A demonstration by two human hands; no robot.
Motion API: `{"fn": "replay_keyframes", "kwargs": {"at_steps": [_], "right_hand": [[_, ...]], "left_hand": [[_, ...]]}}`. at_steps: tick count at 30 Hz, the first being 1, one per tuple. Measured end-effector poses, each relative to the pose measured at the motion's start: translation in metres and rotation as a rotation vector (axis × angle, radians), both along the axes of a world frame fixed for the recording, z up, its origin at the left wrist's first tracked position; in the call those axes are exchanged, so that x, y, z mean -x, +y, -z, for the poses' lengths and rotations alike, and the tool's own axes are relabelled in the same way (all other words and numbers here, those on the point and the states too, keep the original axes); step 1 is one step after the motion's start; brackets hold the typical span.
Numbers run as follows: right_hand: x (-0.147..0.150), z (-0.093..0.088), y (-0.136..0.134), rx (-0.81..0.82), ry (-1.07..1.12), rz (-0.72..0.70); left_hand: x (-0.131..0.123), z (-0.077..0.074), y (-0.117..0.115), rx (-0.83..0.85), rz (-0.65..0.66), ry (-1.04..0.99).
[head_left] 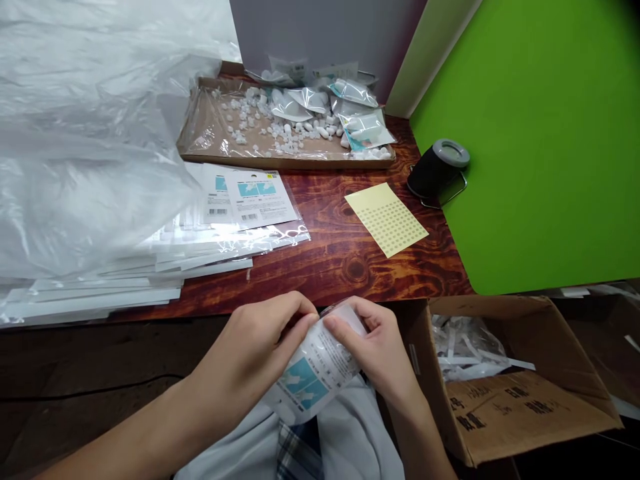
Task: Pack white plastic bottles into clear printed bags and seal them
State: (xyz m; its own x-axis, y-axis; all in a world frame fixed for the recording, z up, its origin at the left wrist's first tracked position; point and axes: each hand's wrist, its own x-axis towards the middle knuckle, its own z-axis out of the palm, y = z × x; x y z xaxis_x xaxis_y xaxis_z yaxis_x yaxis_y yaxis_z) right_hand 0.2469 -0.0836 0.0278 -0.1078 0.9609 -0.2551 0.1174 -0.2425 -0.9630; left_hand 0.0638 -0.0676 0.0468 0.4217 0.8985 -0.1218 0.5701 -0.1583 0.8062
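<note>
Both hands are on one clear plastic packet with a printed card [320,367], held above my lap just off the table's near edge. My left hand [270,347] pinches its upper edge between thumb and forefinger. Thumb on the printed face, my right hand [373,347] grips the upper right part, its other fingers curled behind. The card shows blue-green pictures and small print, upside down to me. Whether the packet holds anything besides the card is hidden.
A shallow cardboard tray [300,162] holds small white pieces and filled packets. Flat carded packets [260,200] and plastic sheeting [90,167] lie left. A yellow sticker sheet [387,220] and black cylindrical speaker [435,170] are right of centre. An open carton [525,413] with plastic scraps stands right.
</note>
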Motion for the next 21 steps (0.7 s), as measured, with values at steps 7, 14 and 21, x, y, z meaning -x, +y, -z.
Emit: {"fn": "replay_keyframes", "kwargs": {"at_steps": [7, 14, 21], "right_hand": [[-0.005, 0.0, 0.0, -0.003, 0.043, -0.051], [-0.005, 0.001, 0.0, 0.013, 0.079, -0.063], [0.0, 0.0, 0.0, -0.011, 0.023, -0.075]], "left_hand": [[-0.002, 0.005, 0.001, -0.041, 0.024, 0.013], [-0.004, 0.003, 0.002, 0.041, -0.001, -0.036], [-0.003, -0.002, 0.012, 0.074, -0.012, -0.11]]}}
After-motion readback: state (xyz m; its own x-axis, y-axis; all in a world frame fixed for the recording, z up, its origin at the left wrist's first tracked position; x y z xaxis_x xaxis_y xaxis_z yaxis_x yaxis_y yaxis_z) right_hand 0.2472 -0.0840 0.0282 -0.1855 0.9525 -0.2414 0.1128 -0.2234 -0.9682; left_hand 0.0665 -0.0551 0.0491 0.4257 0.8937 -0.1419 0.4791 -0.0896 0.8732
